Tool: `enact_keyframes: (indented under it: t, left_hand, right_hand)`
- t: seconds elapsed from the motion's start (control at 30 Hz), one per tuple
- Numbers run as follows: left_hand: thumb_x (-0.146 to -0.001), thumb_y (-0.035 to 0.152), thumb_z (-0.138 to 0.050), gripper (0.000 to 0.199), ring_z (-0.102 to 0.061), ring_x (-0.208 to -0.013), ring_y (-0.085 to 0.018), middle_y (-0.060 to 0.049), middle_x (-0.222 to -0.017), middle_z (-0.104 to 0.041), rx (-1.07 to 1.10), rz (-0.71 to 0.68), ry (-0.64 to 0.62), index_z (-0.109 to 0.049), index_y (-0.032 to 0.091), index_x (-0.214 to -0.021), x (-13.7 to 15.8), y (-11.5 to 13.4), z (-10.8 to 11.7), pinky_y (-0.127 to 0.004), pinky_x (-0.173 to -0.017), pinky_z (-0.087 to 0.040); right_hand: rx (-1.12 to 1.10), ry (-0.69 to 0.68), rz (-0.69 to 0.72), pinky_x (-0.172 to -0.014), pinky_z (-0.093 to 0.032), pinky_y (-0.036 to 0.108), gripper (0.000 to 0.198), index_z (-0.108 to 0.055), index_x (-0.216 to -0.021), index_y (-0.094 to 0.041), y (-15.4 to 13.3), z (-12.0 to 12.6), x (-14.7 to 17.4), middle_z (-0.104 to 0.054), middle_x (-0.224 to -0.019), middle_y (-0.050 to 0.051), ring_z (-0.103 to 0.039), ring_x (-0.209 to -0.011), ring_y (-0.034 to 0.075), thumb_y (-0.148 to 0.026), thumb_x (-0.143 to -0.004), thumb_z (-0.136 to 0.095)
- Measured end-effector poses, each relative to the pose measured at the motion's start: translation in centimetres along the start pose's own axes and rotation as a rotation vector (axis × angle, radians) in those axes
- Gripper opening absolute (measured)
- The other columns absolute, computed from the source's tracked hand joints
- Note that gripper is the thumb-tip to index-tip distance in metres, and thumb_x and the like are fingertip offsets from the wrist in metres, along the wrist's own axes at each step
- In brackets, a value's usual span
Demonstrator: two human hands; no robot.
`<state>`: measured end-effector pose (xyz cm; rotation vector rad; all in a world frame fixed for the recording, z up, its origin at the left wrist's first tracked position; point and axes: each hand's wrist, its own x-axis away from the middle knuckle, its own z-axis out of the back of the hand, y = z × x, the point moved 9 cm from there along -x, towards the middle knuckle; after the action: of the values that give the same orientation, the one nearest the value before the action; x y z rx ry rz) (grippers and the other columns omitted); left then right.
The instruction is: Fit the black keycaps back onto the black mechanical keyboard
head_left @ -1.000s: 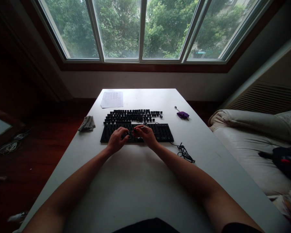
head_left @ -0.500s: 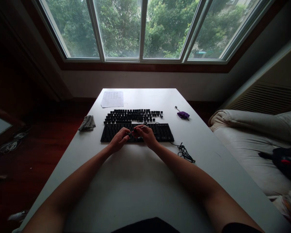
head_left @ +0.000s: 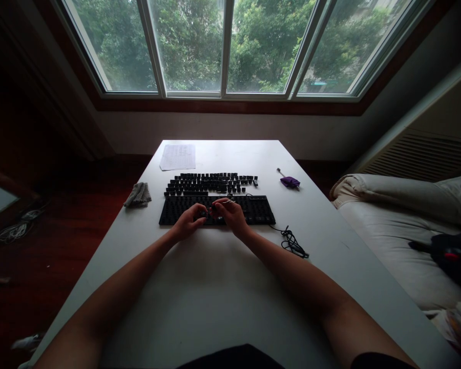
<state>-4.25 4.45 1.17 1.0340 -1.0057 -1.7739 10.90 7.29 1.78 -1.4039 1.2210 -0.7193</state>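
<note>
A black keyboard [head_left: 259, 211] lies across the white table, its middle partly covered by my hands. My left hand [head_left: 190, 221] is over its left half, with fingers curled in and thumb bent; a small dark thing seems to be at the fingertips, too small to name. Over the middle of the keyboard, my right hand [head_left: 234, 215] is closed on a keycap puller [head_left: 229, 201], whose thin wire shows above the fingers. The fingertips of both hands face each other, a little apart. Just behind the keyboard, loose black keycaps [head_left: 200, 180] stand in rows.
A grey cloth [head_left: 138, 195] lies at the table's left edge. Printed paper [head_left: 178, 157] is at the far left. On the right are a purple brush-like thing [head_left: 290, 182] and the keyboard's coiled cable [head_left: 292, 242]. A padded seat [head_left: 384, 241] stands beside the table.
My left hand has drawn slightly away from my right fingertips, widening the gap between them. My right hand stays nearly in place with the keycap puller.
</note>
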Motion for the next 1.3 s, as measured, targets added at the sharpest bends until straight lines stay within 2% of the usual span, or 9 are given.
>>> enact_keyframes:
  t: [0.43,0.57,0.83,1.1,1.2,1.3]
  left_hand:
    - [-0.078,0.029,-0.074,0.032,-0.062,-0.076,-0.016,-0.001,-0.087,-0.066,0.016,0.08,0.079,-0.059,0.02,-0.104,-0.1,-1.1,0.3,-0.028,-0.069,-0.052]
    - [-0.083,0.031,-0.068,0.033,-0.064,-0.074,-0.015,-0.003,-0.091,-0.068,0.021,0.087,0.074,-0.059,0.02,-0.113,0.0,-1.2,0.3,-0.026,-0.067,-0.052]
    - [-0.092,0.033,-0.058,0.044,-0.066,-0.076,-0.015,-0.005,-0.1,-0.07,-0.079,0.068,0.043,-0.057,0.021,-0.135,0.2,-0.6,0.0,-0.029,-0.076,-0.055]
    - [-0.091,0.029,-0.056,0.044,-0.062,-0.075,-0.014,-0.006,-0.1,-0.067,-0.025,0.047,0.111,-0.06,0.018,-0.134,0.3,0.0,0.8,-0.027,-0.074,-0.053]
    - [-0.092,0.025,-0.048,0.044,-0.06,-0.074,-0.012,-0.004,-0.097,-0.064,0.036,0.054,0.105,-0.059,0.018,-0.133,0.2,-0.1,0.9,-0.027,-0.075,-0.052]
    - [-0.091,0.021,-0.043,0.045,-0.058,-0.074,-0.012,-0.003,-0.096,-0.061,0.084,0.052,0.091,-0.058,0.018,-0.133,0.1,-0.1,0.8,-0.027,-0.075,-0.051]
  right_hand:
    - [0.028,0.017,0.025,-0.069,-0.06,0.034,0.036,-0.069,-0.095,-0.019,0.3,0.2,0.1,-0.074,-0.079,0.003,-0.071,-0.069,0.019,-0.053,-0.082,-0.072]
    - [0.078,0.023,0.061,-0.071,-0.06,0.034,0.036,-0.07,-0.098,-0.02,0.1,0.2,0.2,-0.074,-0.082,0.004,-0.071,-0.072,0.019,-0.053,-0.083,-0.071]
    - [0.186,0.033,0.151,-0.073,-0.059,0.034,0.033,-0.07,-0.101,-0.02,-0.7,0.2,0.7,-0.072,-0.082,0.004,-0.071,-0.076,0.02,-0.05,-0.088,-0.067]
    - [0.424,0.106,0.234,-0.077,-0.053,0.034,0.033,-0.068,-0.091,-0.02,-2.4,0.6,1.0,-0.069,-0.086,0.006,-0.063,-0.08,0.02,-0.051,-0.094,-0.056]
    - [0.455,0.081,0.261,-0.078,-0.051,0.033,0.035,-0.064,-0.086,-0.021,-2.9,0.4,1.1,-0.067,-0.083,0.006,-0.061,-0.078,0.019,-0.05,-0.098,-0.049]
    - [0.481,0.028,0.277,-0.072,-0.048,0.03,0.035,-0.06,-0.083,-0.021,-3.0,-0.1,1.2,-0.062,-0.074,0.003,-0.057,-0.069,0.016,-0.05,-0.099,-0.047]
